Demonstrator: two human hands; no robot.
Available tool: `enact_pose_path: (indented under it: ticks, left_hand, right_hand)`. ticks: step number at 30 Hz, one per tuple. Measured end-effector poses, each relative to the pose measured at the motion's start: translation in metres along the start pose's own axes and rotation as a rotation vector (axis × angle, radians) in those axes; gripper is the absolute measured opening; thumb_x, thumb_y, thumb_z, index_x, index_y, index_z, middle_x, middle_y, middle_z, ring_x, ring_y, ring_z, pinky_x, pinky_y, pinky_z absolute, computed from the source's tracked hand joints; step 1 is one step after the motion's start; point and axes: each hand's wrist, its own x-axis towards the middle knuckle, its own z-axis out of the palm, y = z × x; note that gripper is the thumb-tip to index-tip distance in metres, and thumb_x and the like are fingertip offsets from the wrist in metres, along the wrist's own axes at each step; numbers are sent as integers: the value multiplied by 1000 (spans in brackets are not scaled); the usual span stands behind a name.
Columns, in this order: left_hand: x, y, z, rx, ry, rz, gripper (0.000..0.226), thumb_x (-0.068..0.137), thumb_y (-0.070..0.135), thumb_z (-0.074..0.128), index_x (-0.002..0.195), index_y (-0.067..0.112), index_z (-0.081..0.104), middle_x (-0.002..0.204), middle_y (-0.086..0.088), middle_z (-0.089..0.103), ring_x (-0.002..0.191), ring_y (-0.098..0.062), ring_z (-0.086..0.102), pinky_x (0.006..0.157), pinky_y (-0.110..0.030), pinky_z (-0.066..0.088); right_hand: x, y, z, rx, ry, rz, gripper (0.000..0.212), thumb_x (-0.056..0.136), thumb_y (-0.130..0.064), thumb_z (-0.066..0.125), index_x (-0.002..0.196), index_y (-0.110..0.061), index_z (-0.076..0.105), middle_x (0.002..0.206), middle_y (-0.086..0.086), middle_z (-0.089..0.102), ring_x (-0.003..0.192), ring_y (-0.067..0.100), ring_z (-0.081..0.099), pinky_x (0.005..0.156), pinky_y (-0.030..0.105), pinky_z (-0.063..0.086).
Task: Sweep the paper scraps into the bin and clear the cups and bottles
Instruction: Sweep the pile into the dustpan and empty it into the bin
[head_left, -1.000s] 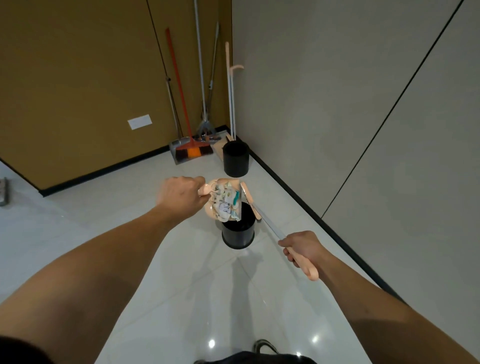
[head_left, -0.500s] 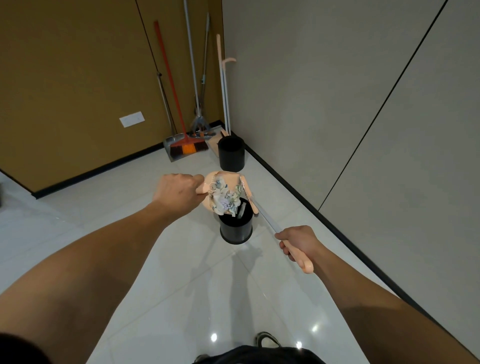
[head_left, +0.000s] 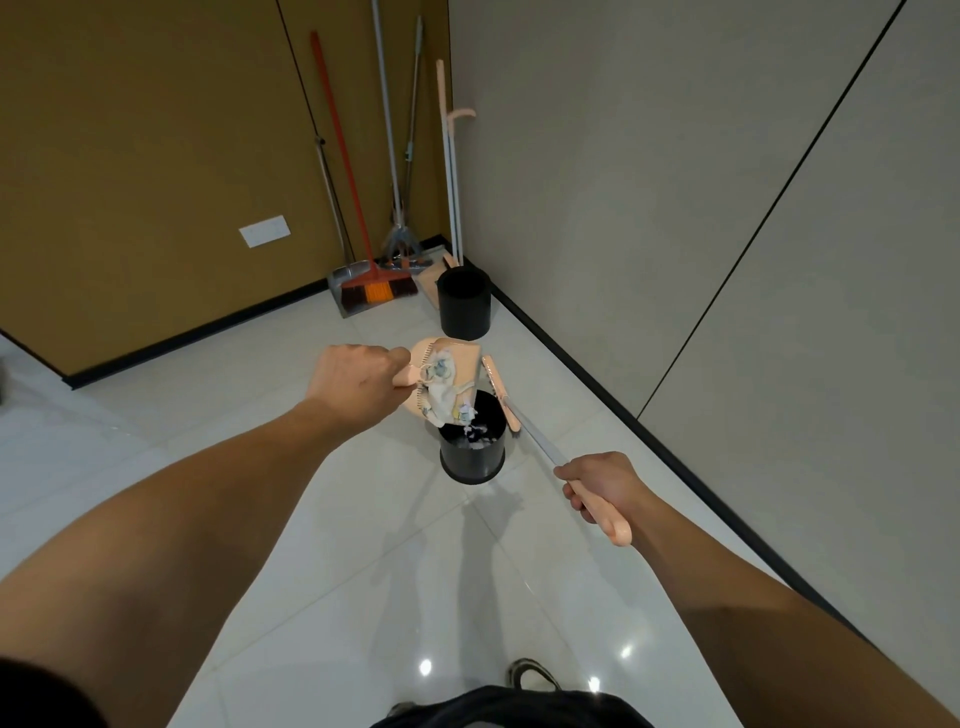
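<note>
Tipping pink dustpan (head_left: 457, 364) gripped by left hand (head_left: 358, 382), paper scraps (head_left: 447, 395) sliding into black bin (head_left: 471, 460) (contents blurred), right hand (head_left: 597, 480) gripping broom handle (head_left: 602, 514)

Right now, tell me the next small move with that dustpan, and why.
Probably tip the dustpan a little steeper over the near bin. The left hand holds it tilted above the rim, yet most paper scraps cling inside it, with only a few in the bin.
</note>
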Motion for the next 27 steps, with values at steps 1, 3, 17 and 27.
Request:
enact_pose_path:
  ticks: [1,3,17,27]
  left_hand:
    - [0,1,0,-6,6,-3,24,93,48,53,84,26,50,61,6,52,52,-13,46,46,-24,26]
    - [0,3,-2,-49,25,-41,25,92,48,54,82,26,48,60,6,51,51,-13,46,46,-24,27]
    - [-5,5,-4,-9,14,37,22,95,45,52,86,25,52,64,6,54,53,-12,47,46,-23,29]
    - [-7,10,-1,8,-19,150,19,95,42,52,90,24,57,67,6,55,56,-12,50,47,-22,31]
  right_hand:
    - [1,0,1,3,2,0,18,88,-8,71,98,6,70,73,14,59,49,19,49,43,23,39]
    - [2,2,3,5,0,2,18,87,-8,71,98,6,70,73,14,59,51,19,50,43,23,39]
    - [7,5,-1,-18,17,-5,17,87,-10,72,96,5,71,73,13,61,49,19,51,43,23,41]
    - [13,11,-1,-31,53,-2,15,86,-10,73,94,3,71,71,14,63,47,19,53,41,20,42]
